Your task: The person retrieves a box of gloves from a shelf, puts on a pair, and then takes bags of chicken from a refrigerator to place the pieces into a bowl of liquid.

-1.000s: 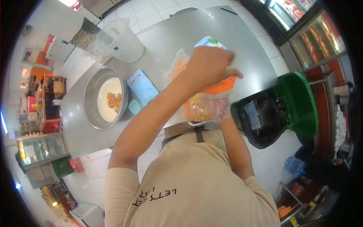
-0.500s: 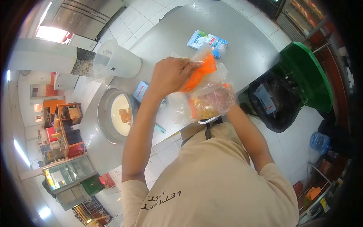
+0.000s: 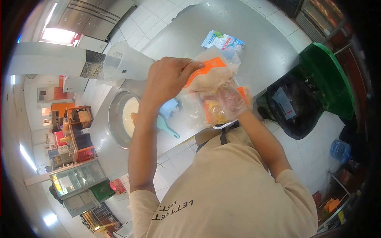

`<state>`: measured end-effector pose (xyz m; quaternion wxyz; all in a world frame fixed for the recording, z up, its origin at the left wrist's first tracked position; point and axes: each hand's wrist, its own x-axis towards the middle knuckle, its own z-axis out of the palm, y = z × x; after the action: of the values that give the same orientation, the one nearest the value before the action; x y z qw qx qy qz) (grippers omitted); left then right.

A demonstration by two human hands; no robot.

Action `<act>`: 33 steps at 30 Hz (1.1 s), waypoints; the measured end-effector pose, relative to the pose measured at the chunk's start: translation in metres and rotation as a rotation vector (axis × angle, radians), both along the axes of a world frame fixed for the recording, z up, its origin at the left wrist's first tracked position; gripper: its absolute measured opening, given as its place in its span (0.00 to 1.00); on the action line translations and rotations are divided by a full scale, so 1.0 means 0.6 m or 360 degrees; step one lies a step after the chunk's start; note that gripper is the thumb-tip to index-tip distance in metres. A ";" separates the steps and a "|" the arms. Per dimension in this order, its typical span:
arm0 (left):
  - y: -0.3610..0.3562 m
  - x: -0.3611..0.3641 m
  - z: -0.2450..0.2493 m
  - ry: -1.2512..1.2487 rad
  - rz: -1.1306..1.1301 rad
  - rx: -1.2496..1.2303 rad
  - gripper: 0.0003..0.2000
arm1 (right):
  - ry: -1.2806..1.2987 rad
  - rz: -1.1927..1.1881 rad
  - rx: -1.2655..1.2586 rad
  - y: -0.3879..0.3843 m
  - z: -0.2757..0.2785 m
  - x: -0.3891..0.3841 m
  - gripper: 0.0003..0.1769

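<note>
My left hand (image 3: 168, 79) pinches the upper edge of a clear plastic bag (image 3: 212, 75) with an orange printed band. My right hand (image 3: 233, 99) is inside the bag, seen through crinkled plastic; its fingers are not clear. Yellowish food pieces (image 3: 217, 112) lie in the bag beside that hand. Under the bag, the edge of a white tray (image 3: 225, 126) shows. Left of my left forearm stands a metal bowl (image 3: 115, 119) with a cream-coloured mixture (image 3: 129, 115) and brown pieces, partly hidden by the arm. A turquoise-handled utensil (image 3: 168, 129) lies right of the forearm.
Blue-white cartons (image 3: 222, 41) lie on the steel table (image 3: 254, 23) beyond the bag. A translucent pitcher (image 3: 127, 63) stands at the left back. To the right is an open green bin (image 3: 331, 85) with a black liner and a carton inside. A water jug (image 3: 340, 150) is on the floor.
My left hand has shifted slightly left, and the bag's orange band now lies flatter and more spread. My right hand stays in the bag. More of the turquoise utensil shows.
</note>
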<state>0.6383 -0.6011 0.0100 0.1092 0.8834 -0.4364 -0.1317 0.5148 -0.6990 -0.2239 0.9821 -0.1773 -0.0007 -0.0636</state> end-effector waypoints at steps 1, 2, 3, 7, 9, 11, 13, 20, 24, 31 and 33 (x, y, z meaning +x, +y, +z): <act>0.008 0.005 -0.010 -0.0029 -0.0029 -0.0243 0.25 | -0.0043 -0.0034 -0.0061 -0.004 0.003 -0.002 0.36; 0.015 0.009 -0.015 -0.0057 -0.0058 -0.0482 0.27 | -0.0085 -0.0066 -0.0118 -0.007 0.007 -0.004 0.37; 0.022 0.015 -0.017 -0.0053 -0.0058 -0.0479 0.27 | -0.0081 -0.0067 -0.0116 -0.009 0.013 -0.006 0.37; 0.034 0.003 -0.018 0.0224 0.0283 -0.0442 0.27 | -0.0033 -0.0083 0.0015 -0.012 0.021 -0.017 0.38; 0.036 -0.003 -0.033 0.0285 0.0294 -0.0471 0.28 | 0.0137 -0.0146 0.0095 -0.013 0.009 -0.025 0.38; 0.036 -0.003 -0.047 0.0319 0.0301 -0.0476 0.27 | 0.0302 -0.0191 0.0174 -0.011 0.003 -0.028 0.38; 0.043 0.005 -0.059 0.0289 0.0323 -0.0483 0.27 | 0.0289 -0.0218 0.0060 -0.005 0.002 -0.034 0.37; 0.047 0.024 -0.073 0.0160 0.0584 -0.0771 0.29 | -0.0296 0.0062 0.0365 0.004 0.020 -0.041 0.37; 0.072 0.048 -0.066 0.0186 0.0684 -0.0886 0.29 | -0.0324 0.0104 0.0540 0.020 0.009 -0.040 0.38; 0.199 0.080 -0.028 0.0138 0.1109 -0.1316 0.24 | -0.0098 -0.0188 0.0325 0.048 0.018 -0.044 0.35; 0.282 0.106 -0.045 0.0045 0.1217 -0.1517 0.26 | -0.0324 -0.0077 0.0484 0.054 0.021 -0.040 0.37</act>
<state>0.7017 -0.4321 -0.0168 0.5377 0.8295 -0.0978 0.1149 0.4906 -0.6668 -0.2114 0.9906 -0.0195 -0.0863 -0.1041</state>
